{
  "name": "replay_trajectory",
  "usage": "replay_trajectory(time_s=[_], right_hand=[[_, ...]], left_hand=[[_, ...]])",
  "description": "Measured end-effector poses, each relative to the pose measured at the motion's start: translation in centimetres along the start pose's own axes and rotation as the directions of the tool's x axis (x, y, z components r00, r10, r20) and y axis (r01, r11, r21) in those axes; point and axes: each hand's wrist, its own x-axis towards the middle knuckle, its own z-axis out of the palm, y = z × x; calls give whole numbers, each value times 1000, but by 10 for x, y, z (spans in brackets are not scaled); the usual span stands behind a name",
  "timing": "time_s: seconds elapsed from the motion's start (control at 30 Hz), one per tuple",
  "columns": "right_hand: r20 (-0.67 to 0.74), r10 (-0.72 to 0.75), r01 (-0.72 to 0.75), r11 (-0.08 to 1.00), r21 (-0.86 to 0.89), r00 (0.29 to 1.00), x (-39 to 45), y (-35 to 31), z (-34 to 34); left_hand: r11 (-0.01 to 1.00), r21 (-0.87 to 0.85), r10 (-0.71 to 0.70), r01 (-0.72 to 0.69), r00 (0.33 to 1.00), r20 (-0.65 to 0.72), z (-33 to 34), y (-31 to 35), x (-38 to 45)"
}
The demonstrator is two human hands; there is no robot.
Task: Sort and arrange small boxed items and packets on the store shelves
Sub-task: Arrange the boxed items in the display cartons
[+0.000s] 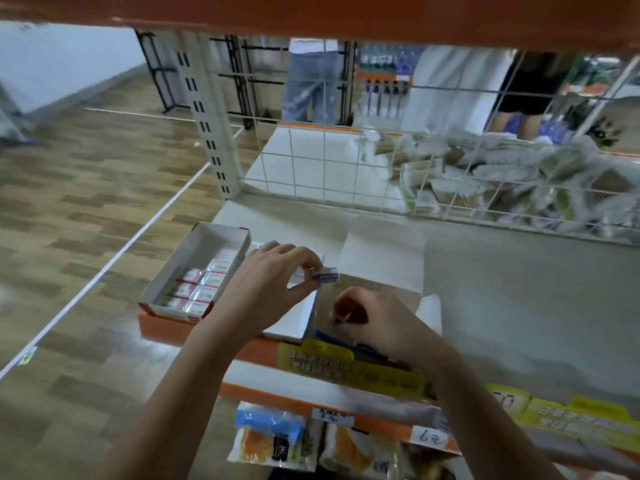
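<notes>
Head view: you're looking down at a white shelf (485, 271) with an orange front lip, both hands low in the middle.
Left hand (273, 271): fingertips pinched on a small boxed item (326, 274), white with a purple end, held just above the shelf, right of the open carton (197, 271).
Right hand (377, 320): fingers curled in over a clear packet (332, 306); honestly can't tell if you're actually gripping it.
Carton: white card tray with a red edge, rows of small red-and-white boxes packed flat at its near end, far end bare.
Risk: that tiny box is only held by its corner, so a twist could flick it off the lip to the floor, I'd guess.
Risk 2: the carton overhangs the front edge a bit; your wrist bumping it might tip it.
Textures: slick film, stiff card, wire mesh (346, 161) behind.
</notes>
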Motion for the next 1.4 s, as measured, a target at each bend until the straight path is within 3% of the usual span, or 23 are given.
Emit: replay_trajectory(time_s=[0.3, 0.5, 0.8, 0.87, 1.0, 1.17, 1.27, 1.4], right_hand=[[41, -2, 5, 996, -86, 999, -1, -5, 6], [45, 89, -88, 996, -34, 995, 0, -7, 9], [47, 133, -128, 987, -99, 990, 1, -14, 9], [-7, 180, -180, 978, -108, 984, -8, -13, -1], [-247, 168, -198, 974, -106, 955, -43, -10, -36], [-590, 256, -388, 915, -108, 766, -70, 17, -58], [-568, 382, -501, 863, -61, 729, -70, 28, -52], [-498, 382, -467, 882, -53, 778, -69, 29, -39]], left_hand=[[991, -103, 93, -83, 991, 98, 6, -6, 18], [986, -118, 137, -121, 981, 140, 12, -10, 25], [981, -113, 179, -160, 967, 183, 14, -10, 33], [979, -102, 194, -177, 962, 192, 14, -8, 34], [971, -92, 236, -219, 933, 273, 15, 8, 38], [941, -27, 309, -336, 829, 466, 35, 37, 42], [926, 6, 320, -379, 790, 523, 52, 49, 43], [919, 9, 325, -393, 772, 546, 68, 59, 43]])
